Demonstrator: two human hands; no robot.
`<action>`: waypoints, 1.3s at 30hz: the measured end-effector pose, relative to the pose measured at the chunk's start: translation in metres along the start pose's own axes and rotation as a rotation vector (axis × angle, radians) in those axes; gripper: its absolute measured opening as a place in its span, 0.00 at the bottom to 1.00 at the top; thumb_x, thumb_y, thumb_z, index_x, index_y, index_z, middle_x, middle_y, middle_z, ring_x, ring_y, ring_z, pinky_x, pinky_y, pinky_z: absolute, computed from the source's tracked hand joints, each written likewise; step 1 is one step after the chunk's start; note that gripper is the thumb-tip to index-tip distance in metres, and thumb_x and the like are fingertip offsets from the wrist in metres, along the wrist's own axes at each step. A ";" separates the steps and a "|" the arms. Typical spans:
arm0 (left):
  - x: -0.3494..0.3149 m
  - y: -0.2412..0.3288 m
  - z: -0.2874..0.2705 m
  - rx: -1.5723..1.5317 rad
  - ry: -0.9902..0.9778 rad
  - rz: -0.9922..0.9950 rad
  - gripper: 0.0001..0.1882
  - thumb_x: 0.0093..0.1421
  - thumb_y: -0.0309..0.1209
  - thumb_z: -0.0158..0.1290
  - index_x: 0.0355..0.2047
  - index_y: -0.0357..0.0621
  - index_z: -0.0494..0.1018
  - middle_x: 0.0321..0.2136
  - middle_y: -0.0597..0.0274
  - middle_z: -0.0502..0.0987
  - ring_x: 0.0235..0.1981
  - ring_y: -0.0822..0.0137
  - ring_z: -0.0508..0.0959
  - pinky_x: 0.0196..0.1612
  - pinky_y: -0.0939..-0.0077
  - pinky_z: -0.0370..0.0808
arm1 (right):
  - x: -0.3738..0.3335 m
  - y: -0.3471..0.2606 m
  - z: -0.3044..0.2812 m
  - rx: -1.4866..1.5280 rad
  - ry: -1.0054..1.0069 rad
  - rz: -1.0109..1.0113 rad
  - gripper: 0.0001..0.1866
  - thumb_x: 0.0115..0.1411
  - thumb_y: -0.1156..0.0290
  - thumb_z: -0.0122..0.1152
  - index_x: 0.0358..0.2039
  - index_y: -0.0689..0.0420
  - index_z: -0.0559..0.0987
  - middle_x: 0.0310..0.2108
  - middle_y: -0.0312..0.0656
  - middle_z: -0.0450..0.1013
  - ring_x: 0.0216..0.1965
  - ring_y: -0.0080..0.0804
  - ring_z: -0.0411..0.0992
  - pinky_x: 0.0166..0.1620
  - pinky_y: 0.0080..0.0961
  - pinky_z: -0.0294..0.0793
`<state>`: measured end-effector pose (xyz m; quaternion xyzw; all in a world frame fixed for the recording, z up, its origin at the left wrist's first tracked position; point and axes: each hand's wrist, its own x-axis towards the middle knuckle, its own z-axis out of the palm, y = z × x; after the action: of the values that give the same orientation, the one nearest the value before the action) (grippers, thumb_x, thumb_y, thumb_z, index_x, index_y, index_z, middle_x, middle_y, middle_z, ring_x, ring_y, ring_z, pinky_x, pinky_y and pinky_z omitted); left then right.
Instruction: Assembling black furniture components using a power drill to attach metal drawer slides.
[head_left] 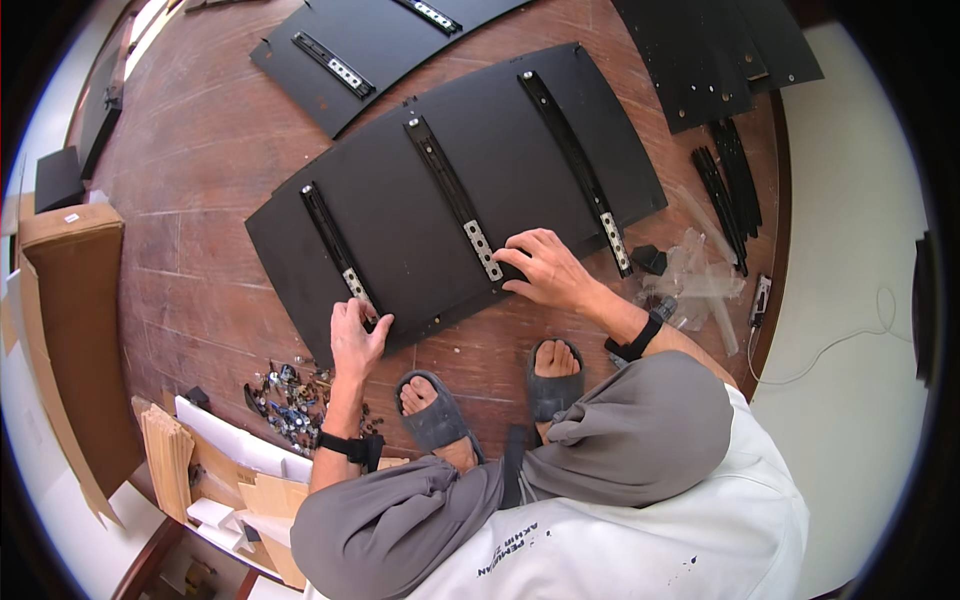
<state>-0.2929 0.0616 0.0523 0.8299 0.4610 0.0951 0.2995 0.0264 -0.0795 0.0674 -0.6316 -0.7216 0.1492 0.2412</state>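
Observation:
A black panel (390,230) with a curved far edge lies on the floor in front of me. Three drawer slides run across it, black with perforated silver ends toward me: a left slide (330,235), a middle slide (450,180) and a right slide (575,155). My left hand (358,338) has its fingers and thumb closed about the near end of the left slide, partly covering it. Beside the silver end of the middle slide, my right hand (548,270) rests near the panel's edge, thumb and fingers apart with nothing visible between them.
A second black panel (400,60) with slides lies beyond. More black boards (690,60), dark strips (725,200) and clear plastic wrapping (690,280) lie to the right. Loose hardware (290,400) is heaped near my left foot. A cardboard box (80,330) stands left.

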 end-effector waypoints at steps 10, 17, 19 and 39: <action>-0.003 -0.012 0.007 -0.032 0.005 0.027 0.16 0.46 0.32 0.66 0.28 0.42 0.70 0.26 0.59 0.67 0.29 0.59 0.70 0.33 0.66 0.69 | -0.020 0.013 -0.035 0.053 0.021 0.164 0.26 0.41 0.64 0.76 0.42 0.53 0.76 0.40 0.41 0.70 0.47 0.41 0.68 0.51 0.37 0.67; -0.003 -0.009 0.001 -0.018 -0.012 -0.007 0.16 0.45 0.32 0.66 0.27 0.42 0.70 0.25 0.61 0.65 0.27 0.62 0.67 0.32 0.68 0.68 | -0.094 0.066 -0.096 -0.176 -0.258 0.293 0.33 0.34 0.66 0.78 0.45 0.52 0.74 0.42 0.39 0.69 0.48 0.40 0.67 0.52 0.37 0.67; -0.002 -0.008 -0.001 -0.021 -0.045 -0.037 0.16 0.45 0.32 0.66 0.27 0.42 0.70 0.25 0.61 0.64 0.27 0.62 0.67 0.32 0.68 0.68 | -0.090 0.069 -0.095 -0.184 -0.232 0.211 0.31 0.37 0.66 0.76 0.44 0.51 0.74 0.41 0.37 0.69 0.46 0.39 0.68 0.50 0.34 0.68; 0.000 -0.011 -0.002 -0.078 -0.050 -0.063 0.17 0.46 0.34 0.67 0.26 0.42 0.70 0.24 0.65 0.63 0.24 0.70 0.64 0.28 0.75 0.65 | -0.047 0.125 -0.081 -0.109 0.096 0.356 0.34 0.35 0.54 0.78 0.43 0.52 0.76 0.42 0.39 0.69 0.46 0.41 0.68 0.51 0.35 0.68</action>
<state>-0.3011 0.0669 0.0473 0.8049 0.4751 0.0826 0.3458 0.1791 -0.1132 0.0624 -0.7679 -0.5929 0.1200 0.2107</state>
